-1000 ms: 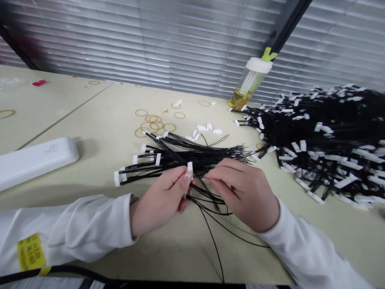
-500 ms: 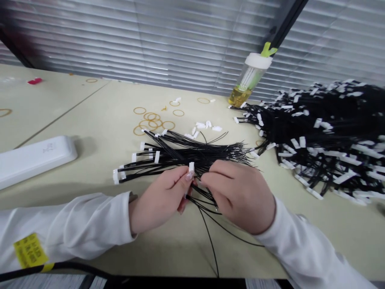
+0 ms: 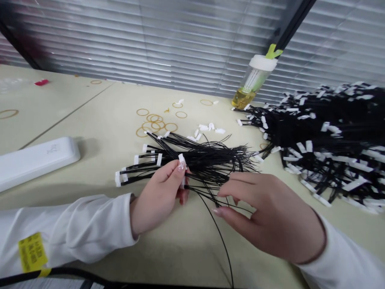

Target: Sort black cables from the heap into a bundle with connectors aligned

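Note:
Pinched in my left hand (image 3: pixel 164 192) is a white connector (image 3: pixel 182 159) with thin black wires running out of it to the right. My right hand (image 3: pixel 264 212) is just right of those wires, thumb and fingers apart, nothing visible between them. Behind both hands lies a bundle of black wires (image 3: pixel 207 156), with white connectors at its left end and loose tips fanned out at the right. One single wire (image 3: pixel 224 245) hangs down toward the table's front edge.
A large heap of black wires with white connectors (image 3: pixel 339 128) covers the right side. Behind it leans a bottle (image 3: pixel 252 82). Rubber bands (image 3: pixel 155 120) and small white connectors (image 3: pixel 210 127) lie at the back. A white case (image 3: pixel 39 160) sits at left.
My right hand has drawn back to the right, away from my left hand, and its fingers have opened. The left hand keeps its hold, now slightly farther left.

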`<state>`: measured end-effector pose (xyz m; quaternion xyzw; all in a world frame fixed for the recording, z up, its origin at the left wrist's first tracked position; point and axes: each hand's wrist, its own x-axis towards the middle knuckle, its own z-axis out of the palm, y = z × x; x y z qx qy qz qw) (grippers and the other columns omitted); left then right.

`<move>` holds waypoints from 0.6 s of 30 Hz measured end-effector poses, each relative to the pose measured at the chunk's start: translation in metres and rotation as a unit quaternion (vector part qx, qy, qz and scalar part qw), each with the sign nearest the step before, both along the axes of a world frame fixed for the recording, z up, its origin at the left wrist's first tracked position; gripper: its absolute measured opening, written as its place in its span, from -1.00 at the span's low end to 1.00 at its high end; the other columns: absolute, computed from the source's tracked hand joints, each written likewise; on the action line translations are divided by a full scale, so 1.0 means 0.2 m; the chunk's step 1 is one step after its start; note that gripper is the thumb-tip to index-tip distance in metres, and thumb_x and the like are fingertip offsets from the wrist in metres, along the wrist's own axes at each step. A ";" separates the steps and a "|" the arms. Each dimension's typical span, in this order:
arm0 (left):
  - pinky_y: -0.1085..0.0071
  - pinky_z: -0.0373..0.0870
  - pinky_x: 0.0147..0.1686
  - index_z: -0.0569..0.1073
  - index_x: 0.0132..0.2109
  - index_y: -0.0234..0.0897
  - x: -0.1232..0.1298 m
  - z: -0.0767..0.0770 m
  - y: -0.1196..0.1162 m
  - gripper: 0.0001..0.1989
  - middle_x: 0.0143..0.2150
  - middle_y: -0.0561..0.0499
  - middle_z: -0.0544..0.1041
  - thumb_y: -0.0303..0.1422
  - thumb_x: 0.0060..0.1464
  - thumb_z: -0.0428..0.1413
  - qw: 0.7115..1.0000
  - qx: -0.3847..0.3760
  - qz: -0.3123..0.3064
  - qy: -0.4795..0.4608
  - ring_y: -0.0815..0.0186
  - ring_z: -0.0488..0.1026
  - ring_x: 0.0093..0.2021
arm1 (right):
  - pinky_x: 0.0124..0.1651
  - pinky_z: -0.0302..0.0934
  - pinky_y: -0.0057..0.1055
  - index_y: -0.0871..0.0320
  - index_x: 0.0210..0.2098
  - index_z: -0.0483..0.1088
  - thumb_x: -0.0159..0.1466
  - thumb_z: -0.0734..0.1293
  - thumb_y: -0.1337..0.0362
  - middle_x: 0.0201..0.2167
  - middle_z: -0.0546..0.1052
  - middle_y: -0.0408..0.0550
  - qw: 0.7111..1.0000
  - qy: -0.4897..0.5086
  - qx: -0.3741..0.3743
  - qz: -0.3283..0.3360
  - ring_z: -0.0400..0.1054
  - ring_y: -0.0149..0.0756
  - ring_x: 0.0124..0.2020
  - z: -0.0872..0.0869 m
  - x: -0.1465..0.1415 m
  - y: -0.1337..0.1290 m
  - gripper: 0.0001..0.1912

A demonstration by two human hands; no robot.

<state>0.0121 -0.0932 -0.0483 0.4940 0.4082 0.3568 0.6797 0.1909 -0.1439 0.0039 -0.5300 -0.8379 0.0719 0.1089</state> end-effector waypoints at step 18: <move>0.60 0.16 -0.65 0.29 -0.40 -0.31 0.02 0.03 0.01 -0.81 -0.56 0.15 0.27 -0.28 0.09 -0.04 0.994 -0.082 0.037 -0.062 0.57 0.22 -0.67 | -0.61 0.02 -0.48 0.15 -0.59 0.23 0.12 0.10 0.46 -0.68 0.32 -0.14 0.993 -0.015 0.105 0.054 0.18 -0.42 -0.66 0.02 -0.14 -0.18 -0.78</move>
